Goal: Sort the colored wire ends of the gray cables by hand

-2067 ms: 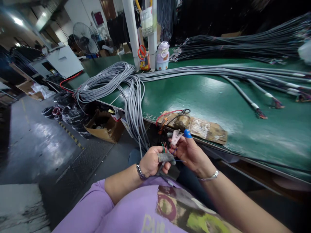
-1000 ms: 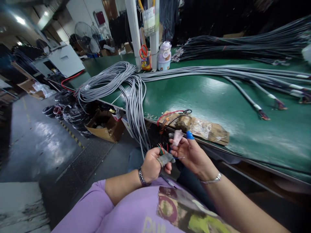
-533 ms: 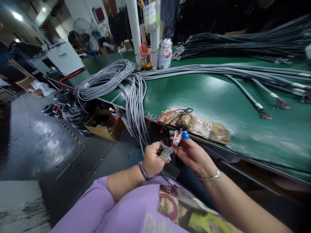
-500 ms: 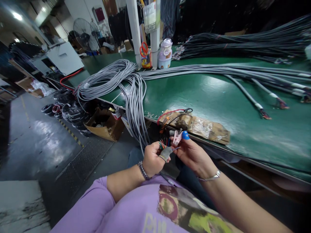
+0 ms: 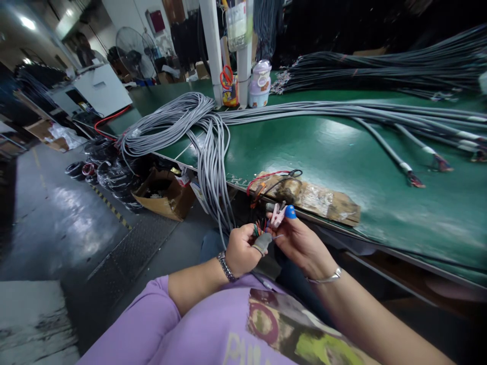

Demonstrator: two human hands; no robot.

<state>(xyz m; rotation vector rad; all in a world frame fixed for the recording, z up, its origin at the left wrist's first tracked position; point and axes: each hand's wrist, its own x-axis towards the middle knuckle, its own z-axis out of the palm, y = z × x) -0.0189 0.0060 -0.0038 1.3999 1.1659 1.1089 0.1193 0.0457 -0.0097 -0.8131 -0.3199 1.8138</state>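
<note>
My left hand (image 5: 242,252) is closed around a bundle of thin coloured wires (image 5: 260,226), whose ends fan out red, green, orange and blue. A grey cover sits on one of its digits. Close by on the right, my right hand (image 5: 302,246) has its thumb, in a blue finger cover (image 5: 290,211), pressed against a small pink clip (image 5: 278,216). One fine blue wire passes near its fingers. The grip's inner side is hidden. Just beyond both hands, a taped wooden board (image 5: 344,208) with red and black leads lies along the bench edge.
Grey cables (image 5: 171,124) lie coiled on the green bench (image 5: 266,147), with a bundle hanging over its edge. Stripped cable ends (image 5: 413,177) rest on the right. Dark cables (image 5: 361,68) are piled behind. A cardboard box (image 5: 163,197) stands on the floor at left.
My left hand has shifted slightly right, and the coloured wires it holds now sit closer to the pink clip. My right hand has hardly moved.
</note>
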